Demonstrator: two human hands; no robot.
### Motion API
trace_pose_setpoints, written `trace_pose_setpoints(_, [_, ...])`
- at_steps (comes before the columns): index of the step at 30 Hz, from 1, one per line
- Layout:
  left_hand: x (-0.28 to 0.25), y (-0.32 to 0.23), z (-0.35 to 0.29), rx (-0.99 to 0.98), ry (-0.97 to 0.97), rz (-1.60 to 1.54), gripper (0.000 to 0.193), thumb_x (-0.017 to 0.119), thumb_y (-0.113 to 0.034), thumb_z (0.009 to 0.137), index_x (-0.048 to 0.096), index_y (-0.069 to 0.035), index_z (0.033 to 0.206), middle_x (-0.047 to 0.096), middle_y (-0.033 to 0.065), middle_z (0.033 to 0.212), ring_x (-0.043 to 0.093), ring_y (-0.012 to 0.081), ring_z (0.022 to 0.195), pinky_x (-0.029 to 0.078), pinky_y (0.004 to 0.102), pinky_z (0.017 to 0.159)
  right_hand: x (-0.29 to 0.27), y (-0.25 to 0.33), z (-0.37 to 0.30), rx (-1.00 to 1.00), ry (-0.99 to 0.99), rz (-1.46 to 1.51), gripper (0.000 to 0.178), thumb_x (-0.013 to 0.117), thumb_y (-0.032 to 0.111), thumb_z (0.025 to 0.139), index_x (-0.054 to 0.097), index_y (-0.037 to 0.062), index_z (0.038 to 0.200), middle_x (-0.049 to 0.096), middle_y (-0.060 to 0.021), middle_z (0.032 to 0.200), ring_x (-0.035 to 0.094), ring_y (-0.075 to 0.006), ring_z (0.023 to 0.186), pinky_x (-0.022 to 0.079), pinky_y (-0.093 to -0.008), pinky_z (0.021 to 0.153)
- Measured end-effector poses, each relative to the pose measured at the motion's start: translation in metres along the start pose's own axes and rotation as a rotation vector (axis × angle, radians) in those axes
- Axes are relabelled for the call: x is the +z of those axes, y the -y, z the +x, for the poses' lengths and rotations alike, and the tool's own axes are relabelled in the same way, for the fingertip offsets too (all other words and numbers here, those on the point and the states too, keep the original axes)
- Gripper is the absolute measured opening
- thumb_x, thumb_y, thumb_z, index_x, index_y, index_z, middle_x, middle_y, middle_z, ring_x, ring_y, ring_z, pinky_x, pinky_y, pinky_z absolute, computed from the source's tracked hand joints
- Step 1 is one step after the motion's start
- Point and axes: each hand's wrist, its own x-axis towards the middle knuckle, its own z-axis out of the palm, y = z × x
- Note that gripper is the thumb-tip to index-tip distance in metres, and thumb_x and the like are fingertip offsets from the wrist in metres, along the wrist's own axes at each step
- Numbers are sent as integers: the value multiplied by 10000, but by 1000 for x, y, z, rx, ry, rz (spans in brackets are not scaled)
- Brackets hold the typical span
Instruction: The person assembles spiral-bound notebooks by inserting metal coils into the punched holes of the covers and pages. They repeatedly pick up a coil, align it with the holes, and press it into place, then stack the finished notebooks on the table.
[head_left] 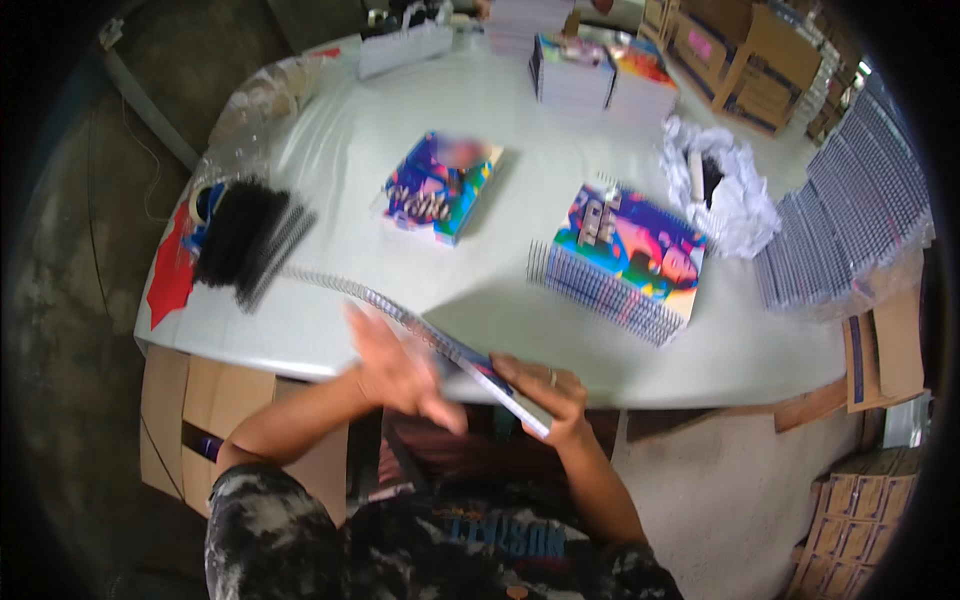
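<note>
In the head view, holds a thin book point(518, 405) aslant at the middle of the table's point(340, 150) near edge, with the right hand's point(545, 390) fingers clamped on its near end. Spreads the left hand point(400, 365), blurred, just beside the book, with thumb and fingers apart; cannot tell whether touching. Shows a thin spiral coil point(345, 285) trailing from the book toward the table's left end, near a heap of black coils point(240, 240) and a red sheet point(171, 270). Bears colourful books point(445, 185) at the table's middle, a coil-bound stack point(635, 255) right of its middle, crumpled white paper point(735, 210) farther right, a tall spiral-bound pile point(850, 200) at its right end, and cartons point(750, 60) at its far right corner.
</note>
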Motion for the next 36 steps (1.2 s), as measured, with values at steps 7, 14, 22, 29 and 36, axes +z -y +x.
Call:
trace_pose_setpoints(7, [6,-37,-3,-204,211,-193,929,490,-724,735,395,-11,1324,333,236,1369,253,436,1280,287,545,966,-3,-6,-1,65,23,-76,345,668,33,745,615,-43,1077,656,-183,988,660,-271,882,510,-318,783])
trace_pose_setpoints(14, [9,14,65,-383,336,-212,367,665,-403,761,609,-57,867,599,77,871,570,262,817,412,384,706,-1,3,4,473,60,309,296,611,-3,813,610,-19,1109,657,-145,1041,635,-180,927,484,-264,794])
trace_pose_setpoints(22, [45,-40,-5,-343,72,-229,861,386,-747,754,397,-68,1283,361,232,1303,285,371,1247,173,513,1020,0,8,7,210,55,32,372,587,-73,748,605,-15,1114,630,-169,1088,622,-289,999,496,-340,840])
trace_pose_setpoints(29, [15,7,46,-160,-111,128,831,309,-732,805,272,-167,1413,283,277,1382,228,483,1280,72,634,1035,5,3,9,191,186,90,474,614,-71,695,573,-1,1162,613,-155,1127,616,-293,1004,492,-353,851])
trace_pose_setpoints(36, [22,-29,17,-75,-15,-73,899,350,-823,701,256,-263,1398,272,275,1384,159,485,1309,136,662,990,8,1,9,103,116,11,400,631,-35,709,596,15,1105,634,-144,1072,630,-278,975,509,-363,826])
